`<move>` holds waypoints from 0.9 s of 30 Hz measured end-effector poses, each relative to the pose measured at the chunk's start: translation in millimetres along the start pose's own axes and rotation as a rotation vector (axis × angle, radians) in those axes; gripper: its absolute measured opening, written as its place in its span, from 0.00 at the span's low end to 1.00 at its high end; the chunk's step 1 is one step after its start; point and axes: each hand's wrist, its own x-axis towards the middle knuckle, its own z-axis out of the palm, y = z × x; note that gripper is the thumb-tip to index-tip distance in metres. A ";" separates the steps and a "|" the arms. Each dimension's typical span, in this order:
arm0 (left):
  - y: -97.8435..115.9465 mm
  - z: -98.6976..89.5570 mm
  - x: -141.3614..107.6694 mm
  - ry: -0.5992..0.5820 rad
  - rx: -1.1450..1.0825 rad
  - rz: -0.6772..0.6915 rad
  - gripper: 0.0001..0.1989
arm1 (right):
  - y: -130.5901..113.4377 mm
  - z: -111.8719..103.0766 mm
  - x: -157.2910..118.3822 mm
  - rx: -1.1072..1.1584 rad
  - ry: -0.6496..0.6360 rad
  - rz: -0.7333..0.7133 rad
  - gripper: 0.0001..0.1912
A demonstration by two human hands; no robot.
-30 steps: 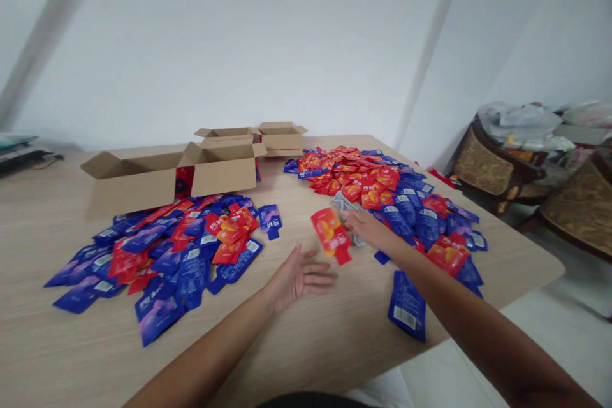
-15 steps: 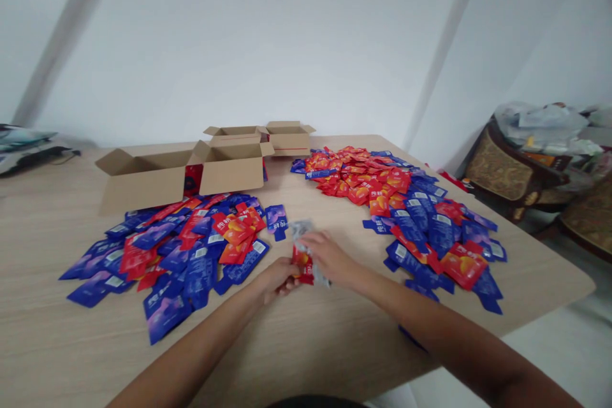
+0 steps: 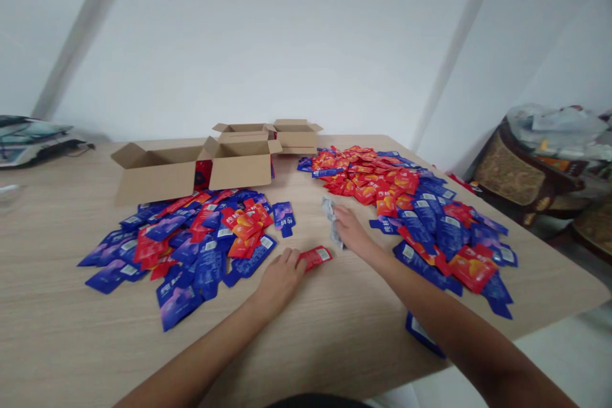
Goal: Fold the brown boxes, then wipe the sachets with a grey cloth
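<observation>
My left hand (image 3: 283,277) is closed on one end of a red sachet (image 3: 317,257), low over the table, with a white barcode label facing up. A crumpled grey cloth (image 3: 329,209) is gripped in my right hand (image 3: 350,228), to the right of and beyond the sachet. Left of my hands spreads a mixed pile of blue and red sachets (image 3: 198,271). One blue sachet (image 3: 284,217) lies apart at that pile's right edge. On the right is a larger pile, with red sachets (image 3: 368,182) at the back and blue ones (image 3: 449,236) nearer.
Several open cardboard boxes (image 3: 241,171) stand at the back left of the wooden table (image 3: 62,331). A lone blue sachet (image 3: 424,335) lies by the front edge, under my right forearm. Bags (image 3: 549,127) sit on a chair (image 3: 507,169) to the right.
My hands have moved apart. The cloth has come off the red sachet and moved right with my right hand. The sachet now lies flatter, barcode side up, in my left hand.
</observation>
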 end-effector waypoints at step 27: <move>-49.7 3.8 20.4 0.311 -0.498 -0.267 0.14 | 123.6 -71.6 -10.0 -0.675 -0.499 0.071 0.27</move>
